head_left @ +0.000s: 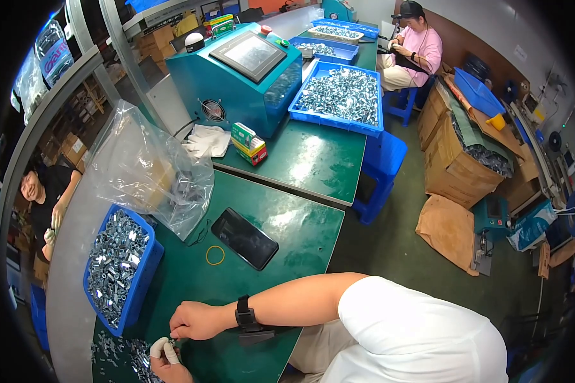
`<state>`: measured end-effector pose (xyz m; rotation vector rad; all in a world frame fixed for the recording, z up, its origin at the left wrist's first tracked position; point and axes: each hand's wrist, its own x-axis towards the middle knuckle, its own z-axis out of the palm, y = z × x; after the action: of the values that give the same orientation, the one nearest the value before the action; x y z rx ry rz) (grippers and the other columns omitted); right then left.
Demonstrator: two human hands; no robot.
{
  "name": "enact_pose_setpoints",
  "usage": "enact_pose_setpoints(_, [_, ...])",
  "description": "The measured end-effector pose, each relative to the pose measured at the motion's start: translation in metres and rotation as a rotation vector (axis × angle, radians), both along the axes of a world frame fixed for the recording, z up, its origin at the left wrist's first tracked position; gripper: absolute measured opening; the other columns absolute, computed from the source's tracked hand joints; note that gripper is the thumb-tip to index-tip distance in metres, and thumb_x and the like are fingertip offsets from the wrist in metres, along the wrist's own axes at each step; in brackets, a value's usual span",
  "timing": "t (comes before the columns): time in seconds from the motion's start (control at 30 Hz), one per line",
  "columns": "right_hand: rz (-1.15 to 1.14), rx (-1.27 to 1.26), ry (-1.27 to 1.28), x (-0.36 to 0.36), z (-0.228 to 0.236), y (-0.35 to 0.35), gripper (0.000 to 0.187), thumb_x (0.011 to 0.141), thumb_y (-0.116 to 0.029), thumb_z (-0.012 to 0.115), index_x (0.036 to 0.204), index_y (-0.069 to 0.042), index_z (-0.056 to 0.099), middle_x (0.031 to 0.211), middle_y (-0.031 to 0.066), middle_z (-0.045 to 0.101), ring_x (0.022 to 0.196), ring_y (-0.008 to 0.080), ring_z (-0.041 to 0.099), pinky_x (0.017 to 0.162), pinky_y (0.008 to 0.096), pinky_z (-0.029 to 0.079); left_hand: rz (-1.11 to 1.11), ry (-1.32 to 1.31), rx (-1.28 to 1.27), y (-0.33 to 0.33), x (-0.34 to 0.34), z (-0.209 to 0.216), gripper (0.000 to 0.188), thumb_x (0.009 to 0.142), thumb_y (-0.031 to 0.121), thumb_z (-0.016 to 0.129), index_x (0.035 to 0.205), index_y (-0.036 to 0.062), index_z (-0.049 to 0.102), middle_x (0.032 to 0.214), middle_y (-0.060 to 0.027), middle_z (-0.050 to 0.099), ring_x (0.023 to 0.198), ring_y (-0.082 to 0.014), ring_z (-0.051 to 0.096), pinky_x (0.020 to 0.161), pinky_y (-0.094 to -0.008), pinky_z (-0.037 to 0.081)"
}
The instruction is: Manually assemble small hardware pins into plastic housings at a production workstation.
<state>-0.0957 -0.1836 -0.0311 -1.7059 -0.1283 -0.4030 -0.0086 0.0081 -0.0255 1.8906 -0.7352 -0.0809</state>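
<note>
My right hand (199,320), with a black band on its wrist, reaches in from the right with its fingertips closed together. Just below it, my left hand (166,364) has pale coverings on its fingers, which are bent into a pinch. The fingertips of both hands meet over the green table (287,268). Whatever lies between them is too small and covered to make out. Small metal parts (137,357) are scattered beside my left hand. Beyond them stands a blue bin (134,297) heaped with small shiny metal pieces (115,262).
A black phone (245,238), a yellow rubber band (215,255) and a clear plastic bag (191,191) lie on the table. Farther back are a teal machine (236,83) and a blue tray (375,128) of metal parts. Two other people (421,48) sit nearby.
</note>
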Motion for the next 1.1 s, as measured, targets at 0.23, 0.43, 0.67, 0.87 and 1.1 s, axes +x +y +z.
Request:
enact_pose_setpoints(0.23, [-0.017, -0.035, -0.021, -0.0013, 0.0015, 0.0006, 0.017, 0.088, -0.017, 0.066, 0.083, -0.002, 0.071, 0.068, 0.0117, 0.066, 0.061, 0.0278, 0.061, 0.056, 0.0378, 0.045, -0.043, 0.014, -0.023, 0.0038, 0.0027, -0.0023, 0.008, 0.096, 0.005, 0.061, 0.102, -0.0002, 0.063, 0.091, -0.0019, 0.061, 0.071, -0.0074, 0.052, 0.065, -0.0203, 0.044])
enact_pose_setpoints(0.43, [-0.013, -0.028, 0.007, -0.0019, 0.0020, 0.0010, 0.017, 0.088, -0.017, 0.066, 0.083, -0.002, 0.071, 0.067, 0.0114, 0.066, 0.061, 0.0276, 0.061, 0.056, 0.0377, 0.045, -0.002, 0.105, -0.015, 0.0018, -0.0025, 0.0053, 0.008, 0.095, 0.002, 0.061, 0.103, -0.0001, 0.063, 0.093, -0.0025, 0.061, 0.074, -0.0079, 0.054, 0.068, -0.0205, 0.045])
enact_pose_setpoints(0.67, [0.008, -0.032, -0.015, -0.0016, 0.0021, 0.0000, 0.016, 0.088, -0.017, 0.066, 0.083, -0.003, 0.071, 0.067, 0.0110, 0.066, 0.061, 0.0270, 0.061, 0.056, 0.0376, 0.044, -0.090, 0.040, -0.027, 0.0084, 0.0059, -0.0015, 0.011, 0.095, 0.002, 0.061, 0.105, -0.0004, 0.063, 0.095, -0.0033, 0.062, 0.076, -0.0084, 0.055, 0.069, -0.0210, 0.046])
enact_pose_setpoints(0.87, [0.004, -0.015, -0.014, -0.0006, 0.0004, 0.0000, 0.017, 0.089, -0.017, 0.066, 0.082, -0.003, 0.071, 0.068, 0.0108, 0.066, 0.060, 0.0264, 0.061, 0.056, 0.0374, 0.044, -0.045, 0.103, -0.027, 0.0037, -0.0004, 0.0046, 0.012, 0.095, 0.001, 0.061, 0.106, -0.0007, 0.062, 0.096, -0.0037, 0.062, 0.077, -0.0089, 0.056, 0.070, -0.0213, 0.047])
enact_pose_setpoints(1.1, [0.011, -0.035, -0.001, -0.0015, 0.0016, -0.0003, 0.018, 0.089, -0.017, 0.066, 0.081, -0.003, 0.071, 0.068, 0.0102, 0.066, 0.060, 0.0259, 0.060, 0.056, 0.0371, 0.044, -0.100, 0.099, 0.000, 0.0067, 0.0008, 0.0069, 0.013, 0.095, 0.001, 0.061, 0.107, -0.0007, 0.062, 0.096, -0.0039, 0.063, 0.076, -0.0088, 0.056, 0.069, -0.0210, 0.047])
